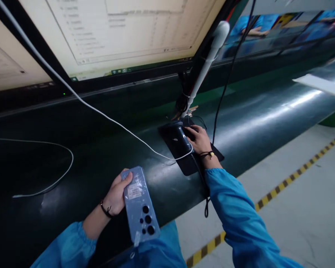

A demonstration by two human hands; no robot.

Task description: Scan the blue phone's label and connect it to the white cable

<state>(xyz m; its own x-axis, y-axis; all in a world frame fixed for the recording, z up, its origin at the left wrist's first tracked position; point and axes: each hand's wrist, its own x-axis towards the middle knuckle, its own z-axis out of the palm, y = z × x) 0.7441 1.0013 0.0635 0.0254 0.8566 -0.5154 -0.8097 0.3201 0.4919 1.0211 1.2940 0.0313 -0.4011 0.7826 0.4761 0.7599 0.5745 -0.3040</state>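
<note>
My left hand (115, 195) is closed around a pale blue phone (141, 206), held back-up near the front edge of the dark bench (100, 163); its camera holes and a small label show through a clear film. My right hand (199, 139) rests on a black computer mouse (190, 134) that sits on a black mouse pad (184, 158), fingers curled over it. A black handheld device (176, 138) lies just left of that hand. Both sleeves are blue.
Two lit monitors (123, 33) hang over the bench's far side. A white cable (80, 100) runs down to the mouse pad; another white cable (53, 178) loops at left. A white wand (209, 59) and black cords hang centre. Grey floor with yellow-black tape (293, 175) lies right.
</note>
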